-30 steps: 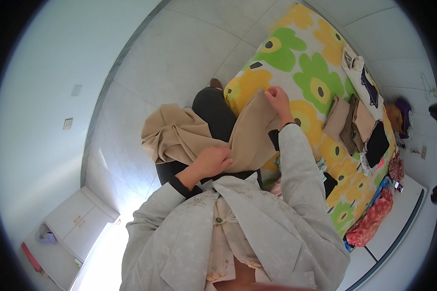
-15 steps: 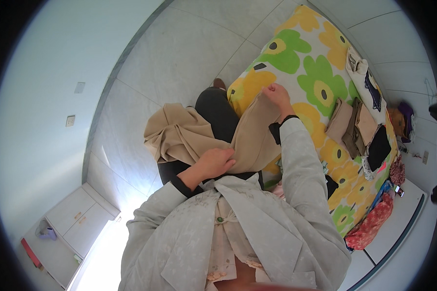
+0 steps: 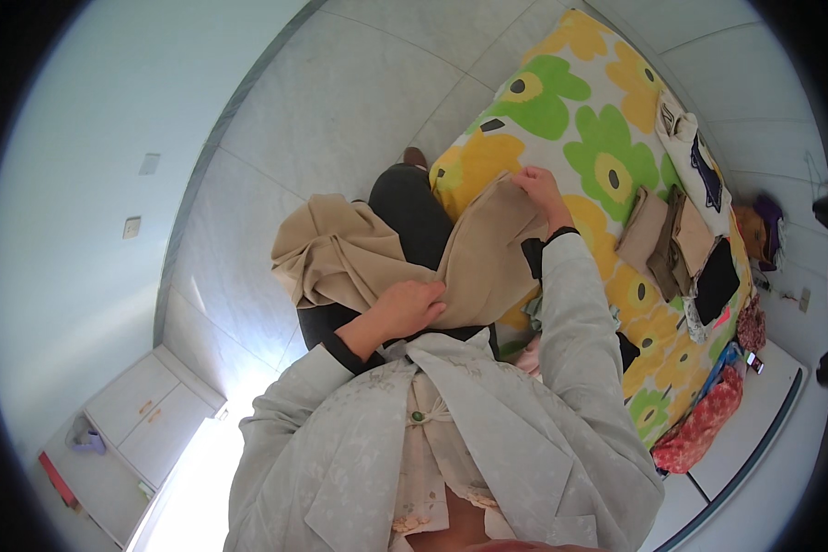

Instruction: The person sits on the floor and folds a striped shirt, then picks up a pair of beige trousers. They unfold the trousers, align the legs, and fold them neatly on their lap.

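A tan garment (image 3: 478, 239) of smooth cloth lies across my lap, bunched and folded on the left side and spread flatter on the right. My left hand (image 3: 405, 311) is closed on its middle near my waist, thumb and fingers pinching the cloth. My right hand (image 3: 539, 191) pinches the far right corner and holds it stretched out over the edge of the flowered bed cover (image 3: 649, 120). Which part of the garment each hand holds is hard to tell. My dark-trousered leg (image 3: 414, 216) shows between its two halves.
Folded clothes (image 3: 658, 237) in beige, brown and black lie on the bed to the right, with a white garment (image 3: 692, 156) beyond them. A red patterned bundle (image 3: 706, 423) sits at the bed's near right. A white cabinet (image 3: 147, 414) stands at lower left, on the grey tiled floor.
My right hand has moved a little to the right and nearer, drawing the garment's right part wider over the bed. My left hand has stayed in place.
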`<act>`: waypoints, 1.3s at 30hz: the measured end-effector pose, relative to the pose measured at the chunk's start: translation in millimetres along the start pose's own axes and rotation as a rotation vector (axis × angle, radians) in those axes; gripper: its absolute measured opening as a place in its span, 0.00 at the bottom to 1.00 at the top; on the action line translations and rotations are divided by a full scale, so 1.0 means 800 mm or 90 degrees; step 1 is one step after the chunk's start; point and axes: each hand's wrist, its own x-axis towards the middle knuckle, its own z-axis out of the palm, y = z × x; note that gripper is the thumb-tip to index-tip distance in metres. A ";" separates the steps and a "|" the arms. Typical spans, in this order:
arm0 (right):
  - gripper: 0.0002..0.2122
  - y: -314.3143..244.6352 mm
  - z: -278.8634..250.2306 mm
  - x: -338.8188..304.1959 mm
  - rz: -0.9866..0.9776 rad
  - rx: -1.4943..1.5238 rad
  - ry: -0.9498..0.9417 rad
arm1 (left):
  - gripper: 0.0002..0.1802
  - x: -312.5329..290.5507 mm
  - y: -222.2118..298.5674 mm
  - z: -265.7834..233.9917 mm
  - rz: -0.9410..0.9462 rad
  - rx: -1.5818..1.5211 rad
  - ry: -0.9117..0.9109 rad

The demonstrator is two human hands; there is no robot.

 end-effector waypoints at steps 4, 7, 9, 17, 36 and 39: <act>0.13 0.002 0.004 0.002 -0.034 -0.040 -0.017 | 0.11 0.001 0.001 0.001 -0.003 0.003 0.003; 0.14 -0.012 0.013 0.004 0.021 -0.218 0.028 | 0.11 0.001 0.002 0.003 -0.005 0.009 0.005; 0.13 -0.024 0.023 0.005 0.060 -0.306 0.053 | 0.11 0.001 0.002 0.004 -0.006 0.012 0.006; 0.09 -0.037 0.002 -0.031 -0.046 0.071 0.030 | 0.11 -0.001 0.002 0.003 0.004 0.007 0.015; 0.04 -0.084 -0.114 -0.151 -0.256 0.434 0.132 | 0.13 -0.003 -0.003 -0.009 -0.039 0.074 0.084; 0.04 -0.104 -0.117 -0.184 -0.262 0.357 0.145 | 0.12 0.001 0.000 -0.014 -0.061 0.066 0.091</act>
